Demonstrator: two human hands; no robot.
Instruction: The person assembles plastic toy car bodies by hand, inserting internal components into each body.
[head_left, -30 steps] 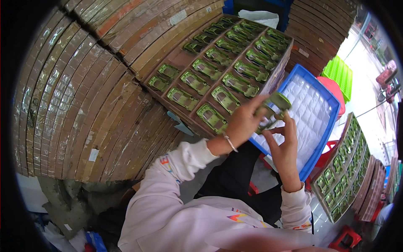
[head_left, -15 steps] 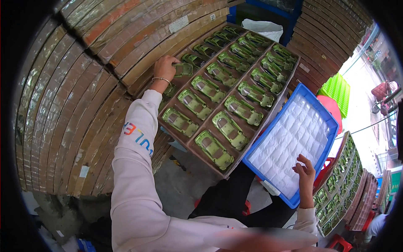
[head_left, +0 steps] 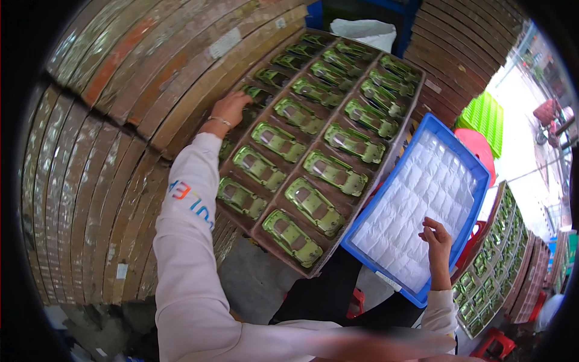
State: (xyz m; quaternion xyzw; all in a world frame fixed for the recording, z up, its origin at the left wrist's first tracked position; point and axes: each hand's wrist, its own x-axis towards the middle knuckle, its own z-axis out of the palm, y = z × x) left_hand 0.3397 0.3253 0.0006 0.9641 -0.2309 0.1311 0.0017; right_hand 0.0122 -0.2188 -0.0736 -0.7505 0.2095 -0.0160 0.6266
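Observation:
A wide brown tray (head_left: 278, 192), divided into long rows, holds several green toy car bodies (head_left: 295, 238). At its far left side my left hand (head_left: 231, 108) has its fingers closed at the edge of a green toy car body (head_left: 258, 96) in the left row. The hand covers part of that body and the slot beside it. My right hand (head_left: 438, 241) hovers over the near right part of a blue plastic tray (head_left: 416, 295), fingers loosely bent and apart, with nothing visible in them. White padded sheeting (head_left: 410, 211), marked off in squares, lines the blue tray.
Tall stacks of brown trays (head_left: 96, 199) rise along the left, and another stack (head_left: 464, 42) stands at the back right. A white bag (head_left: 365, 33) is behind the brown tray. Red stools (head_left: 494, 345), bright green crates (head_left: 484, 123) and another car-filled tray (head_left: 491, 265) stand right.
The view has shifted, so the brown tray sits lower and further left. My left hand stays at the left row's car body, which lies lower in its slot. My right hand's fingers have bent closer together.

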